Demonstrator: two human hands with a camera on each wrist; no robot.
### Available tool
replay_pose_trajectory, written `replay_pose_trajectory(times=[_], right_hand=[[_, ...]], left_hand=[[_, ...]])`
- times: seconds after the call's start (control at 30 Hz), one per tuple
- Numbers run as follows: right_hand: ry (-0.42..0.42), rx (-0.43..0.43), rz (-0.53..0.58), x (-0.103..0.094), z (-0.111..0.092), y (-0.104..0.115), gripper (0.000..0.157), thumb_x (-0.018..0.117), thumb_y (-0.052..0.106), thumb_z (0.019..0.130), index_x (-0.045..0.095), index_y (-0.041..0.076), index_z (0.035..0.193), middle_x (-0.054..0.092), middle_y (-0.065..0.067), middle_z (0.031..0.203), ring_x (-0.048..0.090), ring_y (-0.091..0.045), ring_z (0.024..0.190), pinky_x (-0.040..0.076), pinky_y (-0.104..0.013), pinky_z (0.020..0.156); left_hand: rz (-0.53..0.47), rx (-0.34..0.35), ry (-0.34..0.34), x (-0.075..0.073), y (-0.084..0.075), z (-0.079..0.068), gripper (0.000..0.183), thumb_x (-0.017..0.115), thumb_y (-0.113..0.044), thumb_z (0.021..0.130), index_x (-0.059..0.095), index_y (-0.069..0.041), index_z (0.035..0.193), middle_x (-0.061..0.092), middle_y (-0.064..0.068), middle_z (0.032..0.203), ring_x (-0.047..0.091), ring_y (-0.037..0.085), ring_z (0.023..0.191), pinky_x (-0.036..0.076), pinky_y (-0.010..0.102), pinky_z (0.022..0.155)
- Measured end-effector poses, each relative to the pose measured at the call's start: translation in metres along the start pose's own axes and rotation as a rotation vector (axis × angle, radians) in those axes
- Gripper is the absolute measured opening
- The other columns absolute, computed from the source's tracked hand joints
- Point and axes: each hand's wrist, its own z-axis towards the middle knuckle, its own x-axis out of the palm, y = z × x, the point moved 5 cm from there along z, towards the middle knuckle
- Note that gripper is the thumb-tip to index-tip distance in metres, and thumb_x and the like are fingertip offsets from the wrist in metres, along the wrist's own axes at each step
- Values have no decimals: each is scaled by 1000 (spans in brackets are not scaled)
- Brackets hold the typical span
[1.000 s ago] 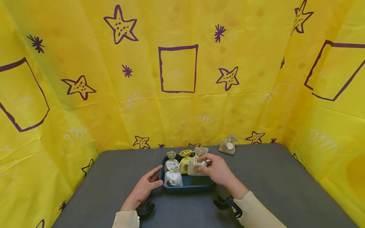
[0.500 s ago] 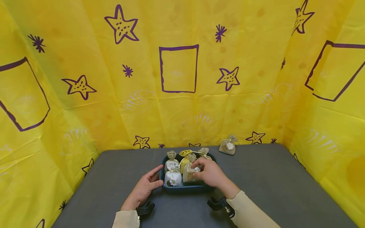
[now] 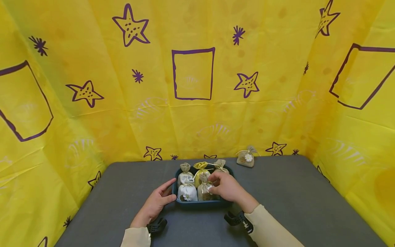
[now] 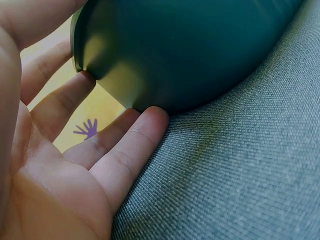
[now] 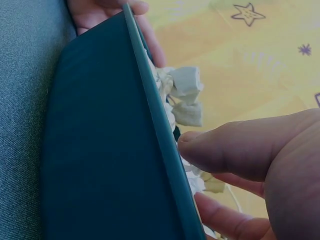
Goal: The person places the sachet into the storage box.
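Observation:
A dark teal bin (image 3: 203,202) stands on the table, holding several small drawstring pouches. My left hand (image 3: 155,203) rests against its left end; in the left wrist view its extended fingers (image 4: 131,145) touch the bin's outer wall (image 4: 195,45). Inside the front of the bin, my right hand (image 3: 229,187) pinches a beige pouch (image 3: 203,193) with a white flower by its right side. Left of that pouch sits a white satin pouch (image 3: 188,192). Behind them stand a grey-beige pouch (image 3: 185,167), a yellow pouch (image 3: 201,166) and another beige pouch (image 3: 220,164), partly hidden by my right hand.
One more beige pouch (image 3: 246,160) with a white flower lies at the back edge of the dark grey table (image 3: 287,192), right of the bin. Yellow printed cloth (image 3: 191,130) hangs along the back and both sides.
My right hand has moved left and lowered the beige pouch into the bin's front, beside the white one. The back-right pouch now shows behind it. My left hand has stayed put.

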Motion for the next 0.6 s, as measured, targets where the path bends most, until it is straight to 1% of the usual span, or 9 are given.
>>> replay_pose_trajectory(times=[0.17,0.23,0.33,0.5,0.6], right_hand=[[-13,21,20,-1,-1,0,28,78,12,86,69,10,112,66,-7,112,65,-26,97,54,-41,76],[-39,31,34,-3,-3,-1,27,77,13,87,69,9,112,66,-9,112,65,-27,97,55,-40,74],[-122,45,70,-10,-7,-1,22,75,12,89,69,9,110,66,-11,111,66,-26,96,55,-40,73],[-306,73,91,-28,-18,-6,22,75,10,88,71,10,109,69,-9,108,66,-23,95,54,-40,72],[-376,91,90,-38,-26,-10,24,75,9,88,70,8,111,69,-9,108,65,-28,99,52,-41,72]], left_hand=[[-6,3,7,0,0,0,65,69,-13,96,39,-6,153,24,22,160,26,42,143,34,52,107],[-5,2,9,0,1,1,65,69,-12,96,39,-6,153,24,22,159,27,42,142,34,52,108],[-4,1,5,0,2,1,65,69,-12,95,40,-6,153,25,22,159,28,42,142,35,51,108],[13,11,-1,0,1,1,64,69,-12,96,40,-6,153,26,22,158,30,42,141,36,52,107],[10,11,0,0,0,0,64,69,-12,96,40,-6,153,26,23,158,29,43,141,36,52,107]])
